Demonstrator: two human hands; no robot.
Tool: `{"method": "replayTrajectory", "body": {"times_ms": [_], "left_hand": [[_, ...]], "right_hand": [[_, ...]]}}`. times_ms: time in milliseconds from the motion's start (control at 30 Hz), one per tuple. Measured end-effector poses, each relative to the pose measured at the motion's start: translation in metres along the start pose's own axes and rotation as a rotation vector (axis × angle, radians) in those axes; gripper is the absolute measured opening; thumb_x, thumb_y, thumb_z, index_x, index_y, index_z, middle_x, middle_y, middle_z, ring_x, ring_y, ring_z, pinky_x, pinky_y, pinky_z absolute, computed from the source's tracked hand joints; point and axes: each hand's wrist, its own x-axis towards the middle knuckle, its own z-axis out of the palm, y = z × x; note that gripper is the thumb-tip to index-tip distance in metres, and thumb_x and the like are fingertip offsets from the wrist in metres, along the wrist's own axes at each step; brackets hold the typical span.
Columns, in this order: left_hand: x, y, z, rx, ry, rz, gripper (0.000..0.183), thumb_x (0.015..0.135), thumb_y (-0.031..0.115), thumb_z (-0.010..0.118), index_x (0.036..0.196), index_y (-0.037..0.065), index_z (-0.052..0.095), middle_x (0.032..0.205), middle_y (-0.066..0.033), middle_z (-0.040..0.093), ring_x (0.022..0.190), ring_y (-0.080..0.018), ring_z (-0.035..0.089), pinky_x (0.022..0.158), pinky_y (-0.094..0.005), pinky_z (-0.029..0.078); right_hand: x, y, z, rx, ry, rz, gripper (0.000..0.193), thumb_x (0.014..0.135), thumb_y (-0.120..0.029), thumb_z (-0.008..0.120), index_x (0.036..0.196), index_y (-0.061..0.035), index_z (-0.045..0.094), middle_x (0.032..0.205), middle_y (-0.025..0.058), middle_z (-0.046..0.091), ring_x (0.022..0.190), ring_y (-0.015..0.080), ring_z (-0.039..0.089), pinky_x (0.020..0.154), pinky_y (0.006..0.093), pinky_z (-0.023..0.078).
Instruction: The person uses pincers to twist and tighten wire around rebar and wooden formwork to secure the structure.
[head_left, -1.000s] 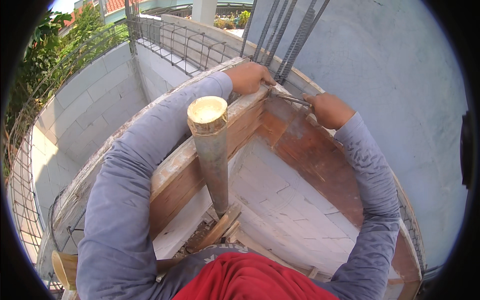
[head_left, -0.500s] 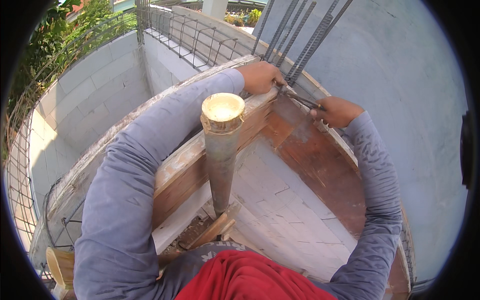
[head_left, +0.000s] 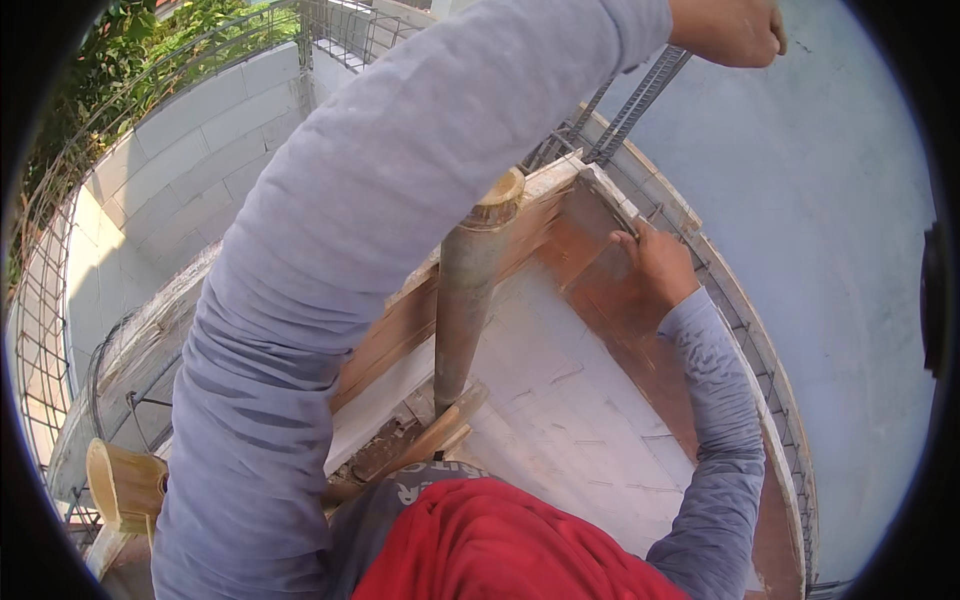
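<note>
My left hand (head_left: 730, 32) is raised high at the upper right, in front of a grey-blue wall. Its fingers are curled closed, and whatever they may hold is too small to make out. Lower down, my right hand (head_left: 662, 265) is closed at the top edge of a brown plywood form board (head_left: 600, 270). A slim dark metal tool (head_left: 631, 224) shows at its fingertips, mostly hidden. Just beyond is the board corner, with ribbed steel bars (head_left: 640, 100) rising behind it; my left sleeve covers part of them.
A round post (head_left: 465, 300) stands upright under my left arm, and another cut post end (head_left: 125, 487) is at lower left. White block walls (head_left: 215, 130) and a steel bar cage (head_left: 45, 330) curve along the left. The grey-blue wall (head_left: 800, 250) fills the right side.
My left hand has left the board corner and swung up and right, its arm now crossing over the post. My right hand has shifted slightly down, still at the board edge.
</note>
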Motion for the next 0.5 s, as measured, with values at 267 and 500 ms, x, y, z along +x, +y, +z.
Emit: {"method": "replayTrajectory", "body": {"times_ms": [267, 500], "left_hand": [[-0.14, 0.096, 0.13, -0.488, 0.571, -0.717, 0.038, 0.096, 0.035, 0.07, 0.118, 0.004, 0.064, 0.122, -0.0169, 0.054, 0.109, -0.0271, 0.054, 0.102, -0.044, 0.044], [-0.199, 0.004, 0.197, -1.512, 0.881, -1.585, 0.071, 0.094, 0.044, 0.076, 0.137, -0.004, 0.048, 0.136, -0.016, 0.051, 0.13, -0.0258, 0.047, 0.11, -0.0363, 0.04]], "right_hand": [[0.035, 0.049, -0.043, -0.176, 0.036, -0.263, 0.04, 0.1, -0.041, 0.064, 0.101, -0.0013, 0.069, 0.079, 0.0098, 0.071, 0.075, 0.0289, 0.068, 0.07, 0.0446, 0.055], [0.051, 0.033, -0.09, 0.498, -0.57, 0.019, 0.037, 0.088, -0.035, 0.081, 0.083, -0.0017, 0.067, 0.062, 0.0023, 0.06, 0.049, 0.0152, 0.058, 0.046, 0.0313, 0.046]]}}
